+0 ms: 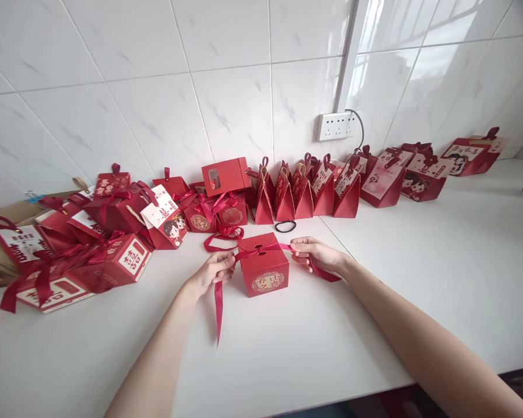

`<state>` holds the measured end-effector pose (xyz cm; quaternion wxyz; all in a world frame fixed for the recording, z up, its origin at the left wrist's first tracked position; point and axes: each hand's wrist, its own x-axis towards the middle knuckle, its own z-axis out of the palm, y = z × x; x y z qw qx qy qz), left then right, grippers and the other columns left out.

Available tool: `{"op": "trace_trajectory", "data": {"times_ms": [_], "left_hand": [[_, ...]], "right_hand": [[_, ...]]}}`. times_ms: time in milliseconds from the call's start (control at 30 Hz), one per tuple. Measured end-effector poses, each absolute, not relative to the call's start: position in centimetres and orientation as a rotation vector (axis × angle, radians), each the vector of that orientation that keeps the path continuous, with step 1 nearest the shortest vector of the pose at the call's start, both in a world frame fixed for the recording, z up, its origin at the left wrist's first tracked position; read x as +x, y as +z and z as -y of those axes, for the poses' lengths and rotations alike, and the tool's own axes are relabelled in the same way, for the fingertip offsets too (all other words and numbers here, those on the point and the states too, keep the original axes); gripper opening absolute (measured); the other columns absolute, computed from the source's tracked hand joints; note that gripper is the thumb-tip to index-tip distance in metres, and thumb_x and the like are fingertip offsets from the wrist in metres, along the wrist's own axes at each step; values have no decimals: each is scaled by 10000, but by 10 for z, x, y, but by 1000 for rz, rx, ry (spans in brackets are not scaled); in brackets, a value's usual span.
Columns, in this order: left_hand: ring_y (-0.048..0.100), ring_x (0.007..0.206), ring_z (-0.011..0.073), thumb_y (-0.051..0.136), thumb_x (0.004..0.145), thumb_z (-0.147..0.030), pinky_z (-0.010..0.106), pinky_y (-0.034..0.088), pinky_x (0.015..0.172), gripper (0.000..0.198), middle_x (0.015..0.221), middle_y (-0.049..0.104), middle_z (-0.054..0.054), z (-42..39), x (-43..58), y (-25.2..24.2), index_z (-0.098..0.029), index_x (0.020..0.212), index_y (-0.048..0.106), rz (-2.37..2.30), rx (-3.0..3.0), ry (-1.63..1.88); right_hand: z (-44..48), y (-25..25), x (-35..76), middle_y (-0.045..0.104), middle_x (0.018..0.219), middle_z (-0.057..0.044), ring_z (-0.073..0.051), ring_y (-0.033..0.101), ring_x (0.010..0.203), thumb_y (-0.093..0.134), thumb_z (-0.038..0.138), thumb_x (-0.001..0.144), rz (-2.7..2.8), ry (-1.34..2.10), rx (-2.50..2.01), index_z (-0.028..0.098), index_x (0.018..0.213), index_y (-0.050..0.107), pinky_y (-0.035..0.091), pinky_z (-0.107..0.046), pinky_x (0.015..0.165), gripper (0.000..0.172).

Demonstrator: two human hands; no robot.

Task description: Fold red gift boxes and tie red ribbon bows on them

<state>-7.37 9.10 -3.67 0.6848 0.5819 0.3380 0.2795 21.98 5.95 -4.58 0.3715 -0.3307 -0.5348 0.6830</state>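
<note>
A red gift box (265, 273) with a gold round emblem on its front stands upright on the white table. Across its top runs a dark red ribbon (268, 250), crossed or knotted at the middle by the holes in the lid. At the box's left side my left hand (218, 269) pinches one part of the ribbon, and a tail hangs down below it. My right hand (310, 253) grips the other part to the right of the box, its tail trailing on the table. Both hands pull the ribbon out sideways. Some fingertips are partly hidden.
Behind the box lie a black elastic loop (285, 226) and a loose ribbon loop (224, 237). Red gift boxes (113, 264) crowd the left; triangular ones (303, 200) line the tiled wall. A white power strip (337, 126) is on the wall.
</note>
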Motion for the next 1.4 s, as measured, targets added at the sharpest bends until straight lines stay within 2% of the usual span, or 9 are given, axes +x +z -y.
{"op": "trace_trajectory", "data": {"times_ms": [167,300,400,533,633,767,900,1267,1400], "left_hand": [[173,293,3,765,637,-534,166,186,359,534,344,267,-131,-85,-73,-31,-175,563,376,-735,1279,625],[194,250,3,773,619,-532,154,183,338,534,309,257,-129,-80,-76,-26,-169,542,388,-693,1269,518],[371,241,70,772,623,-499,177,213,304,451,323,443,-47,-78,-77,-24,-150,545,497,-670,1268,333],[566,345,192,730,602,-603,203,226,270,538,478,645,126,-77,-76,-18,-72,646,659,-607,1266,155],[617,408,203,738,610,-606,177,174,274,557,541,682,155,-77,-75,-14,-56,686,690,-582,1273,147],[604,395,162,788,629,-504,181,310,322,425,562,700,111,-77,-72,-16,-90,658,696,-591,1270,165],[579,376,145,807,564,-553,221,426,386,466,533,688,84,-78,-69,-24,-105,575,679,-592,1254,186],[522,330,119,796,557,-576,196,368,318,509,445,634,75,-79,-71,-31,-102,486,626,-602,1262,213],[554,358,133,799,550,-578,206,404,347,508,469,647,81,-77,-68,-30,-100,510,635,-611,1256,218]], "right_hand": [[-56,-44,223,356,529,76,-56,364,447,683,389,788,1390,1837,-759,184,617,421,368,-139,348,374],[-51,-42,231,332,484,86,-68,382,420,744,434,711,1460,1983,-652,185,581,422,369,-151,292,427],[-51,-44,232,411,470,61,-106,489,437,742,500,691,1529,2093,-597,157,610,521,416,-184,286,416],[-49,-41,223,618,550,-56,-157,588,452,537,740,742,1588,2176,-572,92,784,654,446,-225,285,660],[-44,-33,213,647,543,-61,-137,596,434,541,611,836,1564,2100,-658,99,728,648,473,-208,324,534],[-41,-27,207,649,550,-45,-113,588,436,661,450,811,1545,2040,-726,106,640,628,471,-185,338,385],[-44,-31,208,598,501,-7,-103,563,425,697,456,774,1527,2053,-725,117,624,628,464,-181,334,377],[-45,-38,212,401,426,63,-81,452,402,707,490,746,1532,2072,-715,127,570,602,433,-184,331,416],[-45,-39,211,426,435,54,-89,473,418,705,478,752,1541,2066,-743,124,585,615,445,-188,338,402]]}}
